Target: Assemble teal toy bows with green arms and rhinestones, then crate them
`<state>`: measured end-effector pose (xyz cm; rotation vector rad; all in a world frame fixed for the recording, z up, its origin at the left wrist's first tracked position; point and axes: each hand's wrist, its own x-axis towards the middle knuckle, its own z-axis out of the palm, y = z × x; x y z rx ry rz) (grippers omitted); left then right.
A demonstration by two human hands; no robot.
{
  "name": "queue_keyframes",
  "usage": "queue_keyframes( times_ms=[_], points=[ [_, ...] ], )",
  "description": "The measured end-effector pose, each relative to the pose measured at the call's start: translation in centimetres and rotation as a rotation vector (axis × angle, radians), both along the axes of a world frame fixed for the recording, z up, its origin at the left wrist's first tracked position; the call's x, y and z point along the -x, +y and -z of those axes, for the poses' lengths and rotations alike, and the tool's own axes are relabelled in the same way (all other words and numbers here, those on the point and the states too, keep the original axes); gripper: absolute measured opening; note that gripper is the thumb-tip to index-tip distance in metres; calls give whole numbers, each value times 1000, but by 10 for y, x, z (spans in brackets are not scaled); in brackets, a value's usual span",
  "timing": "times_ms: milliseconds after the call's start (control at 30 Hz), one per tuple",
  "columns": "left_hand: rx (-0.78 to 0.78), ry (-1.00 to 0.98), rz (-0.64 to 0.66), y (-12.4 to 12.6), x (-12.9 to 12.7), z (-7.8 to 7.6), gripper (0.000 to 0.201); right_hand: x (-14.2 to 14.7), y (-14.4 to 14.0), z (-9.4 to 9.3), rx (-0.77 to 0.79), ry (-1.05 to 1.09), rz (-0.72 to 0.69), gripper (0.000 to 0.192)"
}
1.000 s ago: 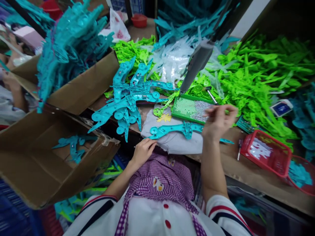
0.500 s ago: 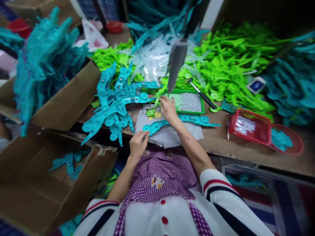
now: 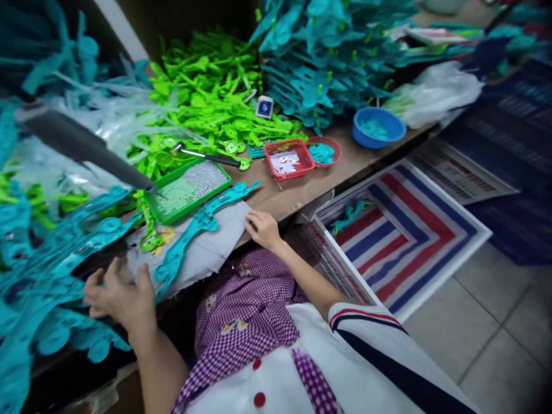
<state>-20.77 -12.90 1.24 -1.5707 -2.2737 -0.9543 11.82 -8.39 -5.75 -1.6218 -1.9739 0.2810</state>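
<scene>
My left hand (image 3: 125,299) is at the left end of a grey cloth (image 3: 228,230), its fingers spread and half curled beside a pile of teal plastic parts (image 3: 56,276). I cannot tell whether its fingertips touch them. On the cloth lies one long teal plastic part (image 3: 190,233) with round ends, next to a bright green plastic piece (image 3: 150,241). My right hand (image 3: 264,230) rests at the cloth's right edge, fingers loosely stretched and nothing seen in them. A grey power screwdriver (image 3: 86,141) hangs tilted, its tip over a green tray (image 3: 166,218) of small metal pieces.
Behind the tray lie a hammer (image 3: 211,156) and a heap of green plastic pieces (image 3: 207,98). Rightward stand a red tray (image 3: 290,174) with white pieces, a red bowl (image 3: 338,154) and a blue bowl (image 3: 360,138). A striped box (image 3: 414,230) stands below the table edge.
The view has swung right. My right hand has left the green tray for the cloth's right edge. My left hand has moved off the long teal part toward the pile, its fingers spreading.
</scene>
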Motion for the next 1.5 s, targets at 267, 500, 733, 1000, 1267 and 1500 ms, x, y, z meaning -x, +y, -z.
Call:
queue_keyframes(
  times_ms=[267,500,733,1000,1267,1500],
  points=[
    [98,28,800,8,-99,35,33,9,8,13,-54,-105,51,43],
    [91,10,869,19,-103,65,23,5,10,22,-105,-177,67,49],
    [46,52,878,17,-102,67,22,6,11,23,-56,-178,82,48],
    [96,143,791,17,-113,70,24,8,11,24,-65,-156,68,48],
    [121,87,600,13,-126,69,27,5,6,26,-84,-103,-8,48],
    [80,157,546,12,-129,67,30,6,-2,17,-239,132,14,39]
  ],
)
